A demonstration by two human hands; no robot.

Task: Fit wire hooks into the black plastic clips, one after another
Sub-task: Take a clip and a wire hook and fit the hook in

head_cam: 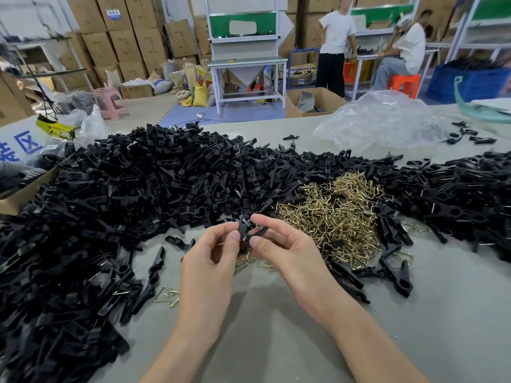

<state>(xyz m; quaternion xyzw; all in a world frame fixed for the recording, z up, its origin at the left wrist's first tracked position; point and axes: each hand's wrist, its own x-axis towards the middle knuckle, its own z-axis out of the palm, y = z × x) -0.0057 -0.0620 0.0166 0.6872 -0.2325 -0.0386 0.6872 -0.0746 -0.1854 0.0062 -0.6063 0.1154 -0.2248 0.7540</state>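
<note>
Fingers [235, 235] of the left hand [210, 261] and right hand [287, 252] pinch 1 black plastic clip [245, 230] between them, above the middle of the grey surface [276, 333]. Loose clips [138, 189] are heaped from its left edge across to its right edge. A brass-coloured mound of wire hooks [331, 217] lies just right of the hands. A crumpled clear bag [387, 120] sits toward the far right corner. Beyond stand stacked cardboard boxes [124, 37], a white workbench [246, 64], a standing person [336, 45] and a seated person [406, 51].

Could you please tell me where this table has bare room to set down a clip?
The table is bare along its near edge, either side of the left hand and right hand. The clip pile on the left and the hook pile in the middle are crowded.
</note>
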